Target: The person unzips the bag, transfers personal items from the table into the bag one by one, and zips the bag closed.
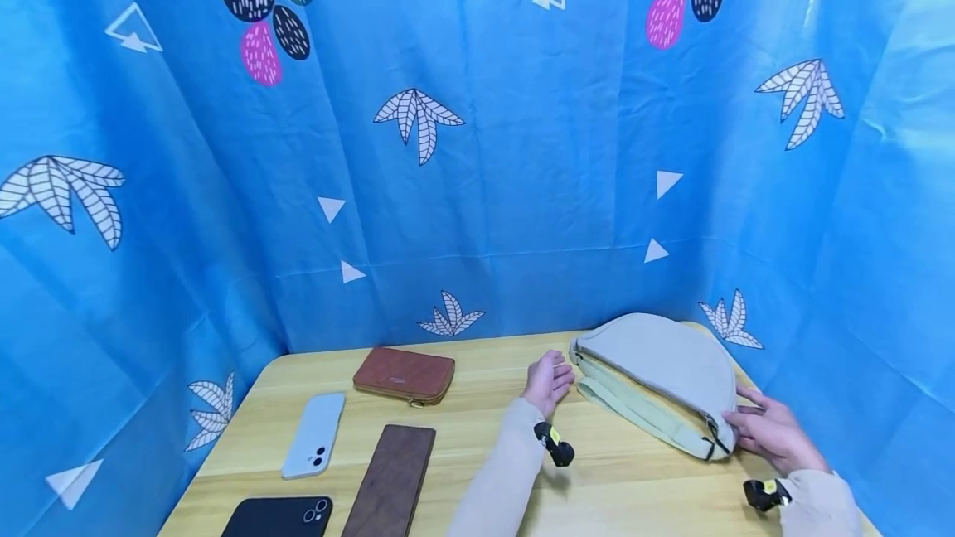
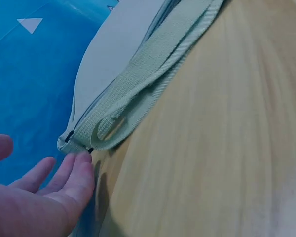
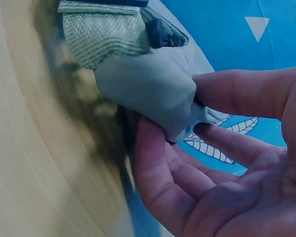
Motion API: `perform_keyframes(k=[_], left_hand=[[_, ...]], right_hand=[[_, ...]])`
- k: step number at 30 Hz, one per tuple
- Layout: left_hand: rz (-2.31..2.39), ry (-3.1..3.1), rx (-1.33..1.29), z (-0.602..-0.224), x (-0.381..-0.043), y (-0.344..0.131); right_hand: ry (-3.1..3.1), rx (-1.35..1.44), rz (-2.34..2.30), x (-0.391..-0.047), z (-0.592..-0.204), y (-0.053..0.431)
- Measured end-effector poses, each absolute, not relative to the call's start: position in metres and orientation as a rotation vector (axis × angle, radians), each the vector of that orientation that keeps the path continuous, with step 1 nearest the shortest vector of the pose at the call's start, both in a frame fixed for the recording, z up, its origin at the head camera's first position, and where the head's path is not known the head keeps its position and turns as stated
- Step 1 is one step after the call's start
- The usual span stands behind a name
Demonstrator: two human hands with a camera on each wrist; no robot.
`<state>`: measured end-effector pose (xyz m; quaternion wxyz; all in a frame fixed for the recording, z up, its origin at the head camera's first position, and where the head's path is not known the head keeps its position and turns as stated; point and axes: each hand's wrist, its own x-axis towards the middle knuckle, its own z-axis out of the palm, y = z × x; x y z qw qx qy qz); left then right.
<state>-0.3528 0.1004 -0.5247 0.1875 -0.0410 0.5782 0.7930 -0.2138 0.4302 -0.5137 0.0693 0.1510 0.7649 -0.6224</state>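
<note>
Bright head view; dimmer, softer wrist views

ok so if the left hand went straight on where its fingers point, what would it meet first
Probably the near end of the pale grey bag, beside its green strap; the left hand's fingertips look right at it, though contact is unclear.

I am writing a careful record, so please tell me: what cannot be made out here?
- Head view: near ends of the black phone and dark brown wallet, cut off by the bottom edge.
- Head view: lettering on the reddish-brown pouch, too small.
- Right wrist view: a fingertip of the right hand, hidden by the grey bag.
</note>
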Motion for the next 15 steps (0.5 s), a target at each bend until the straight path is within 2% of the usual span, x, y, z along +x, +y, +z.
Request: perform_keyframes(k=[6, 15], left_hand=[[2.268, 1.539, -0.105, -0.529, -0.364, 0.104], [2.307, 1.450, -0.088, -0.530, -0.367, 0.109]], right_hand=[[2.249, 0.481, -1.932, -0.215, -0.516, 0.428], [2.270, 0.380, -1.928, -0.211, -0.517, 0.434]])
